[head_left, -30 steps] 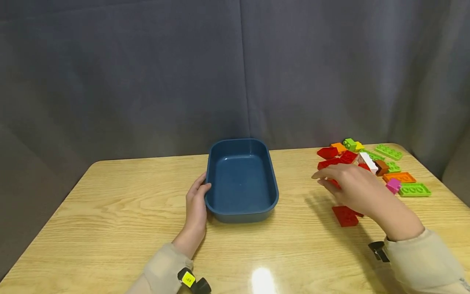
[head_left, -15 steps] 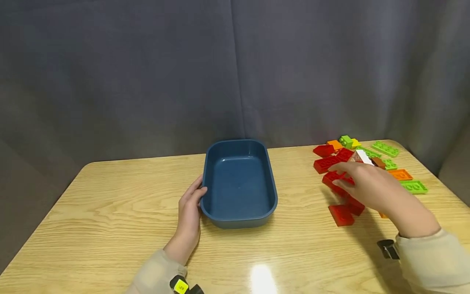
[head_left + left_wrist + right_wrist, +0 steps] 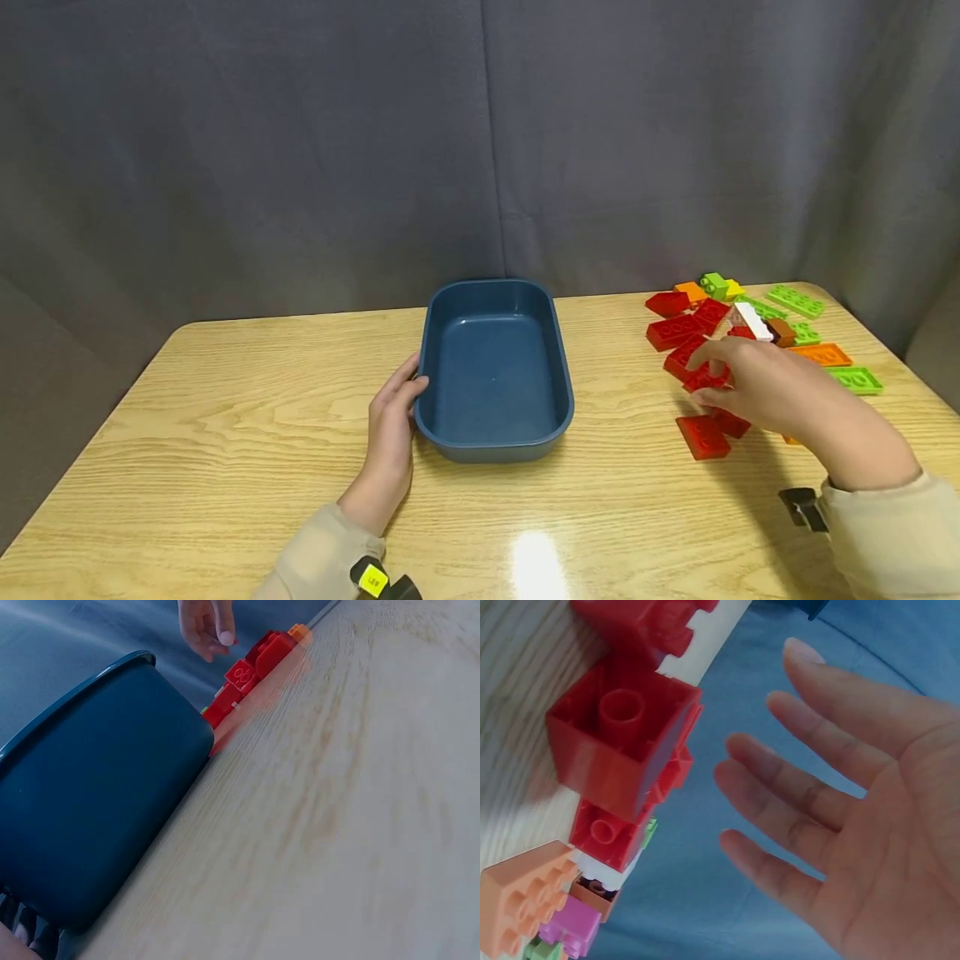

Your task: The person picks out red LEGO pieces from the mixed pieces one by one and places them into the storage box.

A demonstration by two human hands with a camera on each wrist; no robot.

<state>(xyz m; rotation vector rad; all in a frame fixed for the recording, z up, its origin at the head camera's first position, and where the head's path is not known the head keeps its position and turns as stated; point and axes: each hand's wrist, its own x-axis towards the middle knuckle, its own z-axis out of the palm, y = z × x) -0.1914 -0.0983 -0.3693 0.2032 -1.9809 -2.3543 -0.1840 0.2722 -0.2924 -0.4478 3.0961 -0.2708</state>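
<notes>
A deep blue plastic bin stands mid-table. My left hand holds its left side, thumb at the rim and fingers along the outer wall; in the left wrist view the fingers show at the bin's lower corner. Over a pile of red toy building bricks on the right hovers my right hand, palm facing left, fingers loosely bent. From the right wrist, this hand has nothing between its fingers, and a hollow-side-up red brick lies beside the fingertips.
Behind the red bricks lie a white brick, a brown brick and several green plates. An orange plate is near the right edge. A grey curtain hangs behind the wooden table.
My right hand has moved right and lower over the red bricks, its thumb and fingers drawing closer together. My left hand stays at the bin's side.
</notes>
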